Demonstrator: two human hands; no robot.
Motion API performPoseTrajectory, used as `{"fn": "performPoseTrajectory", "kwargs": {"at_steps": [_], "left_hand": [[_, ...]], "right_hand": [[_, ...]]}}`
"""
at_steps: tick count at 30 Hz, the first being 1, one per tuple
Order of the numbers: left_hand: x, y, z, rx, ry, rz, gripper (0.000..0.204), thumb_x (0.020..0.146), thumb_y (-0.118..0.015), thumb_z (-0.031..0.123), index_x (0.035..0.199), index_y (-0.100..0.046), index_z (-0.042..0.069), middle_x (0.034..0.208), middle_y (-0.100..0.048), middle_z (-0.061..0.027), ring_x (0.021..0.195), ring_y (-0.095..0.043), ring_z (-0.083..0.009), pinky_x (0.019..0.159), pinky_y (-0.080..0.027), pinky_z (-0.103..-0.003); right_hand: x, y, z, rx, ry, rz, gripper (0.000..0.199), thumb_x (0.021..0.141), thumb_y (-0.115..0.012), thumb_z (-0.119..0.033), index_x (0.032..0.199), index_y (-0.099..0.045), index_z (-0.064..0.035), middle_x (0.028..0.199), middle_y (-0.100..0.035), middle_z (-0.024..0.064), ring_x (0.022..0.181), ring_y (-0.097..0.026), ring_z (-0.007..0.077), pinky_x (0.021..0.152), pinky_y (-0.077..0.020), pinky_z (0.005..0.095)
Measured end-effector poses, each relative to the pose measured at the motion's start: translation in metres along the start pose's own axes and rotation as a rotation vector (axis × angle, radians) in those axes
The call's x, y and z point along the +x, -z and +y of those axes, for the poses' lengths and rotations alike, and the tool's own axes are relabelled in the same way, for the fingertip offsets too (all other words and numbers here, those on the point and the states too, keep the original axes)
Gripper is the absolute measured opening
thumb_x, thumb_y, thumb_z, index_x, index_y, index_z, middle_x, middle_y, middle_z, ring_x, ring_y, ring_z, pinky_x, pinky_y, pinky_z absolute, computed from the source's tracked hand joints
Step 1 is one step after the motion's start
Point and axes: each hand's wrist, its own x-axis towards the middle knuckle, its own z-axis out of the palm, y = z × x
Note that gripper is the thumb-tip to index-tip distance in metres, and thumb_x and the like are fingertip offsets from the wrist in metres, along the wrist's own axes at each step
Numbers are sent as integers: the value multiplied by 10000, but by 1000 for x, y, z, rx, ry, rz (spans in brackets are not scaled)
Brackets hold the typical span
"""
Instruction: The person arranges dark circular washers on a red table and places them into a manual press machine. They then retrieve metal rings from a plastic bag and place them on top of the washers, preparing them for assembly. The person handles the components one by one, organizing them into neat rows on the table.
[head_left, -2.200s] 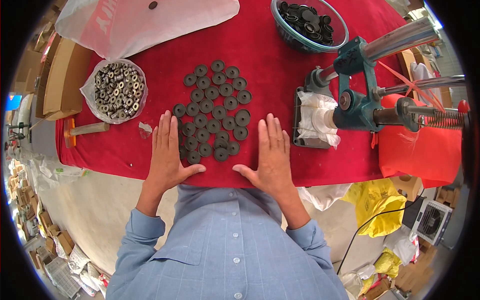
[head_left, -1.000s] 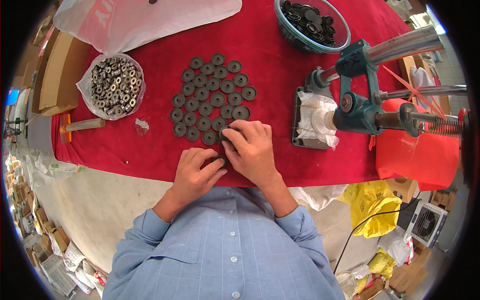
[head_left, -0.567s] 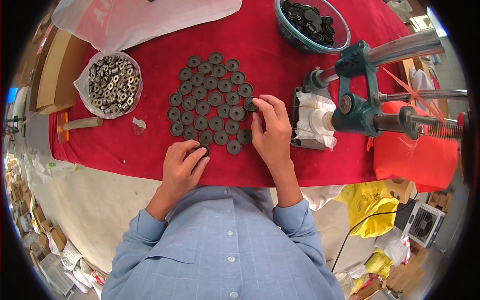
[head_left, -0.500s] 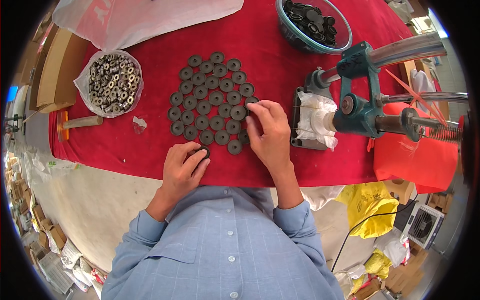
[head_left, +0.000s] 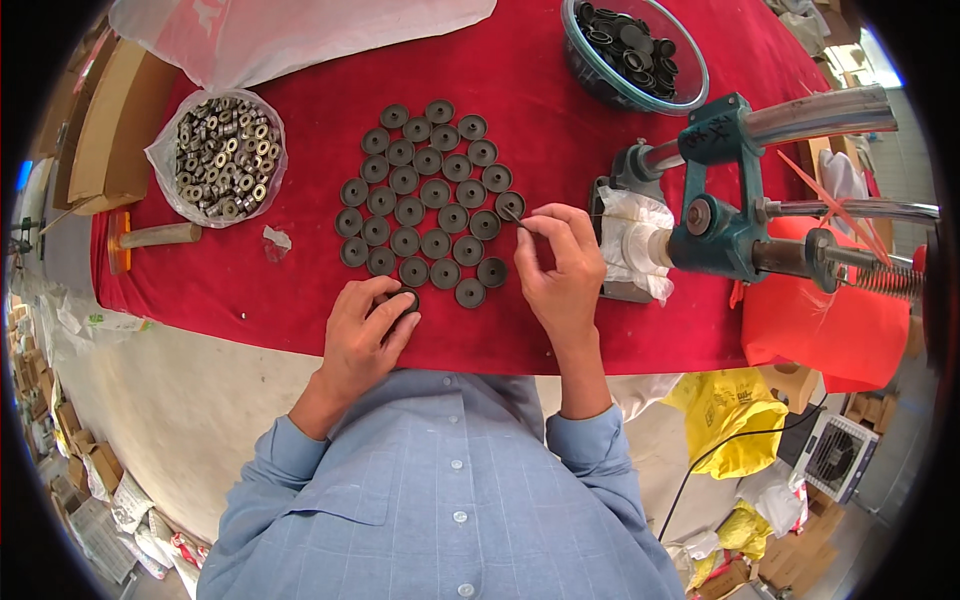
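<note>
Your right hand pinches a dark disc at the cluster's right edge, beside the press; your left hand curls over another disc, pinning it to the red cloth

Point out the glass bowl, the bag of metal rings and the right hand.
Glass bowl (head_left: 690,85), head view, on its right rim.
Bag of metal rings (head_left: 218,155), head view, middle of the rings in the bag.
Right hand (head_left: 560,270), head view, back of the hand.
</note>
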Motion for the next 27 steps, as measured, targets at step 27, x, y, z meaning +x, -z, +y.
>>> {"fn": "performPoseTrajectory", "kwargs": {"at_steps": [27], "left_hand": [[3,-9,-1,-20,35,33,292,828,-837,-36,1103,-750,7,1132,-636,-115,794,-618,-207,654,-520,-339]], "right_hand": [[-32,2,-3,1,-94,-132,300,841,-793,43,1127,-722,-12,1130,-661,136,973,-691,319,831,-581,435]]}}
